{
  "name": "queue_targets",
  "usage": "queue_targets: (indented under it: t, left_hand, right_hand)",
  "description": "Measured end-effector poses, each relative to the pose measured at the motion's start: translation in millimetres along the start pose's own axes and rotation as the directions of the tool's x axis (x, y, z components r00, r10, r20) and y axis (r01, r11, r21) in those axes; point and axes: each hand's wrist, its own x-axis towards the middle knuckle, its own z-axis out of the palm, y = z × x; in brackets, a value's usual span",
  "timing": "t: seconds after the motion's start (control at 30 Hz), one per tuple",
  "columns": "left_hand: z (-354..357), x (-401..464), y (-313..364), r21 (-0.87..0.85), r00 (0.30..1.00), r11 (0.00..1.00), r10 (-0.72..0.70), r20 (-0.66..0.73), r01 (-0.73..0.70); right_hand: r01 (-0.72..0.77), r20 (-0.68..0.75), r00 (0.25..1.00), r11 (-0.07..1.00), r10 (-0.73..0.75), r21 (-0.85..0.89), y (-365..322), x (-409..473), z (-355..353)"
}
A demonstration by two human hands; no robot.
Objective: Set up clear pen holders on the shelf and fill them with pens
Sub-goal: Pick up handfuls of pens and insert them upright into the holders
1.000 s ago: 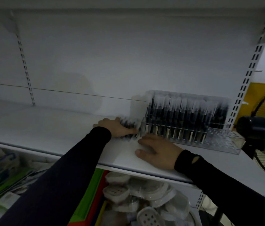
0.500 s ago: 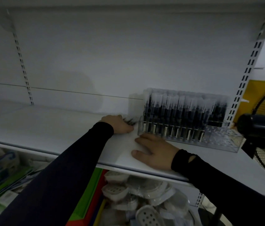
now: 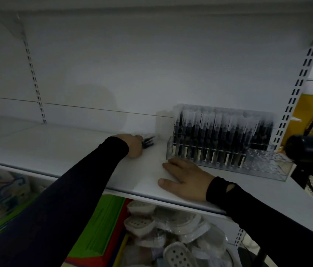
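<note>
Left hand (image 3: 133, 145) grips pens (image 3: 148, 142), tips pointing right toward the holder (image 3: 227, 151). Right hand (image 3: 185, 178) lies flat, fingers straight, just beside the holder's front-left corner.

shelf (image 3: 55, 147) white | pens (image 3: 223, 135) black (clear caps) | sleeves (image 3: 65, 199) black | fan (image 3: 309, 149) black
</note>
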Motion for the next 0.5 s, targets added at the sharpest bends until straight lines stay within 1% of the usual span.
queue_targets:
  t: [0.17,0.27,0.5]
  left_hand:
    - [-7.1,-11.3,-19.9,0.094,0.999,0.994,0.049,-0.007,-0.048]
    - [-5.3,-13.7,-25.1,0.114,0.998,0.992,0.062,-0.027,-0.059]
    - [-1.9,-21.2,-37.6,0.023,0.993,0.995,0.099,-0.059,-0.098]
  right_hand:
    - [0.003,-0.007,1.000,1.000,-0.003,0.009,-2.0,-2.4,-0.3]
    - [0.013,-0.018,1.000,1.000,-0.013,0.001,-3.4,-3.5,-1.1]
    - [0.018,-0.014,1.000,1.000,-0.018,0.002,-3.9,-5.0,-2.4]
